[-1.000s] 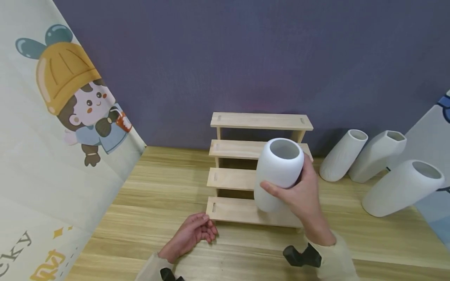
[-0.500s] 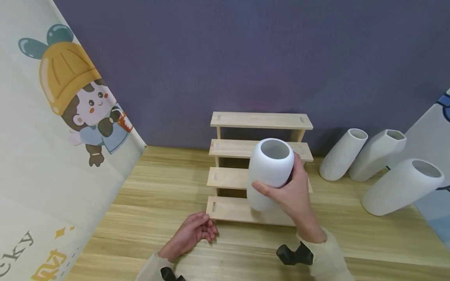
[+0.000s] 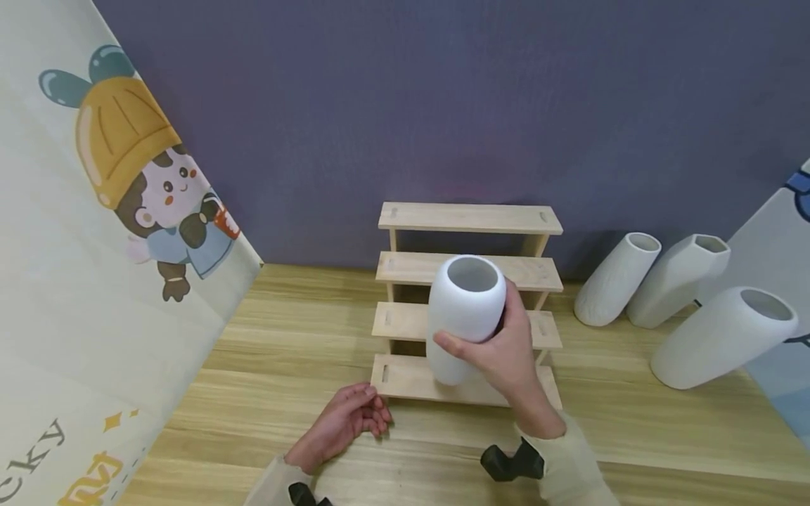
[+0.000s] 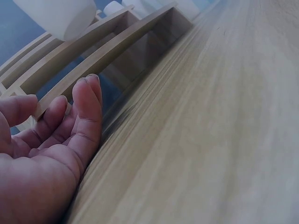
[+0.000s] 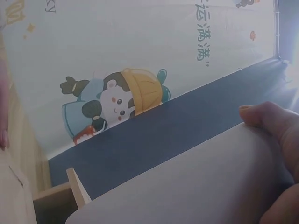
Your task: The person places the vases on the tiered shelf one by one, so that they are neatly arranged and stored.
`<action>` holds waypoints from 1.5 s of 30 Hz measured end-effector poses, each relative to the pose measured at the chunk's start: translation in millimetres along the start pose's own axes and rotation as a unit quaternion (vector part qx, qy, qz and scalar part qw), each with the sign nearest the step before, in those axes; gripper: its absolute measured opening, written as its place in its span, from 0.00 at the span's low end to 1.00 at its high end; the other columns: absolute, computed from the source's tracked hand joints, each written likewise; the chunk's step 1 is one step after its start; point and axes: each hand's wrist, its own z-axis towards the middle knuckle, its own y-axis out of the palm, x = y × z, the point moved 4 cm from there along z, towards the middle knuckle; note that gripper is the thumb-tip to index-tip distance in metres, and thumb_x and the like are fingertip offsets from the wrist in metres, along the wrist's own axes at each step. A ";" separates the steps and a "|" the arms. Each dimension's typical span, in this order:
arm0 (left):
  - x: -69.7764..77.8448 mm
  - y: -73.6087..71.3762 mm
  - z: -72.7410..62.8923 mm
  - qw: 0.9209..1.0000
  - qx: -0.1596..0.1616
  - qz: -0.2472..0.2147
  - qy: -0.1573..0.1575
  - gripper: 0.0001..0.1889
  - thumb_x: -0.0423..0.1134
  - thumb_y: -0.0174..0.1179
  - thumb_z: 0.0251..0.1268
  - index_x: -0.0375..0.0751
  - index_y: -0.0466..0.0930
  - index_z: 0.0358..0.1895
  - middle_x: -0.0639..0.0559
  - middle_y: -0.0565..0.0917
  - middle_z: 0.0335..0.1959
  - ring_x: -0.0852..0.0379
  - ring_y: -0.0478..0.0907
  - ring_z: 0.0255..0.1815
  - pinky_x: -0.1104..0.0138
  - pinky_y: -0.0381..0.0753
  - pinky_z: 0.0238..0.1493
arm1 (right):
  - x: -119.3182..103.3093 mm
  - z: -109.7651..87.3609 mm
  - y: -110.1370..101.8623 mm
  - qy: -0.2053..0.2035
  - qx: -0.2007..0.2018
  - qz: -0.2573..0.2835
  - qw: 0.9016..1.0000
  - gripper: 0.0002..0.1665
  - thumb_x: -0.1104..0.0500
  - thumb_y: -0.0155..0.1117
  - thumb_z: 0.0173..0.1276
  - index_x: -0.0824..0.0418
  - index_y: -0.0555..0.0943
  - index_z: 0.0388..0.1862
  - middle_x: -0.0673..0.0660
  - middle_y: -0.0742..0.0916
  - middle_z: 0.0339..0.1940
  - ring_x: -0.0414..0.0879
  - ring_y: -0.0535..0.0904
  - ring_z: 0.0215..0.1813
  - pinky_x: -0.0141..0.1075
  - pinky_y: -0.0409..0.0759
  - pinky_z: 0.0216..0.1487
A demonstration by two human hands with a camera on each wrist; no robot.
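Observation:
My right hand point(image 3: 500, 351) grips a white rounded vase point(image 3: 465, 316), its thumb across the near side and its other fingers hidden behind. The vase is held upright, mouth up, in front of a light wooden stepped rack point(image 3: 405, 379). From the left wrist view, the vase's base point(image 4: 70, 28) hangs in the air above the steps. My left hand point(image 3: 348, 414) rests on the table, palm turned up and fingers loosely bent. Its thumb tip is right at the front left corner of the lowest step. The right wrist view shows the vase's smooth side point(image 5: 187, 182) below the thumb.
Several steps rise toward a dark blue backdrop point(image 3: 380, 105). To the right of the rack stand three other white vases: a slim textured one point(image 3: 616, 281), an angular one point(image 3: 677, 284) and a smooth oval one point(image 3: 721, 341). A cartoon-printed sheet point(image 3: 63, 281) hangs at left.
My right hand has carried the vase left across the front of the rack, uncovering the steps' right ends. My left hand and the other vases stay where they were.

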 end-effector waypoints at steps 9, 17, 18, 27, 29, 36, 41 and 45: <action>-0.6 -0.9 -0.6 1.000 0.013 0.002 -0.010 0.17 0.37 0.36 0.84 0.42 0.77 0.41 0.52 0.89 0.38 0.62 0.86 0.36 0.72 0.86 0.37 | 6.3 -3.7 13.5 0.002 -0.018 0.008 1.000 0.56 0.69 0.84 0.40 0.56 0.67 0.70 0.54 0.82 0.59 0.44 0.82 0.52 0.43 0.84 0.51; -0.1 -0.8 -1.6 1.000 0.018 0.007 -0.017 0.17 0.37 0.36 0.84 0.42 0.77 0.41 0.52 0.89 0.38 0.62 0.86 0.36 0.72 0.86 0.37 | 12.4 -5.6 23.7 -0.007 -0.032 0.024 0.999 0.56 0.68 0.84 0.40 0.55 0.68 0.70 0.55 0.82 0.59 0.46 0.82 0.52 0.47 0.84 0.51; 0.1 -0.7 -1.7 1.000 0.019 0.008 -0.018 0.17 0.37 0.36 0.84 0.42 0.77 0.41 0.52 0.89 0.38 0.62 0.86 0.36 0.72 0.86 0.37 | 13.0 -5.9 25.1 -0.007 -0.034 0.025 0.999 0.55 0.68 0.84 0.40 0.55 0.68 0.70 0.55 0.82 0.59 0.46 0.82 0.52 0.47 0.84 0.51; 1.8 -0.1 -2.2 0.999 0.020 0.008 -0.024 0.16 0.38 0.37 0.84 0.42 0.76 0.42 0.53 0.89 0.38 0.62 0.86 0.36 0.72 0.86 0.37 | 20.0 -8.5 37.1 -0.005 -0.035 0.028 0.999 0.55 0.66 0.85 0.39 0.56 0.69 0.68 0.57 0.83 0.58 0.48 0.83 0.50 0.47 0.84 0.50; 1.7 -0.2 -2.2 0.999 0.021 0.008 -0.025 0.16 0.39 0.37 0.84 0.42 0.77 0.42 0.53 0.89 0.38 0.62 0.86 0.36 0.72 0.86 0.37 | 20.7 -8.8 39.8 -0.008 -0.038 0.029 0.999 0.55 0.66 0.85 0.39 0.57 0.69 0.68 0.58 0.83 0.57 0.48 0.83 0.50 0.46 0.85 0.49; 0.3 -2.0 -2.2 0.999 0.022 0.007 -0.028 0.16 0.39 0.38 0.84 0.42 0.77 0.42 0.53 0.89 0.38 0.62 0.86 0.36 0.72 0.86 0.38 | 23.9 -11.0 49.4 -0.007 -0.045 0.032 0.998 0.56 0.65 0.85 0.38 0.57 0.68 0.69 0.58 0.83 0.58 0.48 0.83 0.51 0.44 0.85 0.50; -0.2 -3.0 -1.3 0.999 0.029 0.012 -0.030 0.16 0.39 0.38 0.84 0.43 0.77 0.42 0.53 0.89 0.38 0.63 0.86 0.36 0.72 0.86 0.37 | 28.3 -11.4 54.7 -0.003 -0.045 0.028 0.999 0.55 0.64 0.85 0.38 0.57 0.69 0.68 0.58 0.83 0.58 0.49 0.83 0.52 0.44 0.85 0.50; -0.7 -3.5 -0.7 0.999 0.031 0.015 -0.031 0.15 0.40 0.39 0.84 0.43 0.77 0.42 0.53 0.89 0.37 0.63 0.86 0.36 0.72 0.86 0.37 | 31.6 -10.7 58.2 -0.002 -0.045 0.026 0.999 0.55 0.64 0.85 0.39 0.57 0.69 0.68 0.58 0.84 0.58 0.50 0.83 0.52 0.44 0.85 0.51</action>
